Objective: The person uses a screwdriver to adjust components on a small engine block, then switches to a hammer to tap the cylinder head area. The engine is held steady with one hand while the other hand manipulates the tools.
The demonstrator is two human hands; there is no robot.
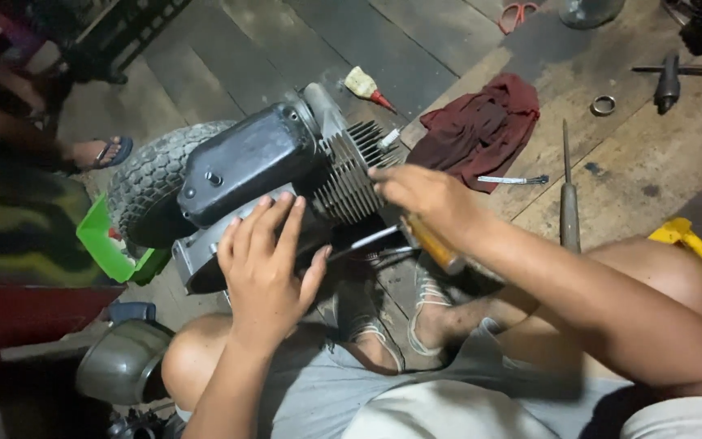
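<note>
A small engine (286, 171) with a black cover, finned grey cylinder and a knobby tyre (146, 187) lies on the wooden floor in front of me. My left hand (266, 268) rests flat on the engine casing, fingers spread. My right hand (424, 195) grips a screwdriver with an orange handle (434, 244); its metal shaft (359, 242) points left under the cylinder fins.
A dark red rag (481, 130), a long chisel-like tool (569, 203), a small wrench (513, 180), a metal ring (603, 105) and a T-handle tool (668, 81) lie on the boards to the right. A green bin (107, 252) sits left. Another person's sandalled foot (99, 152) is at far left.
</note>
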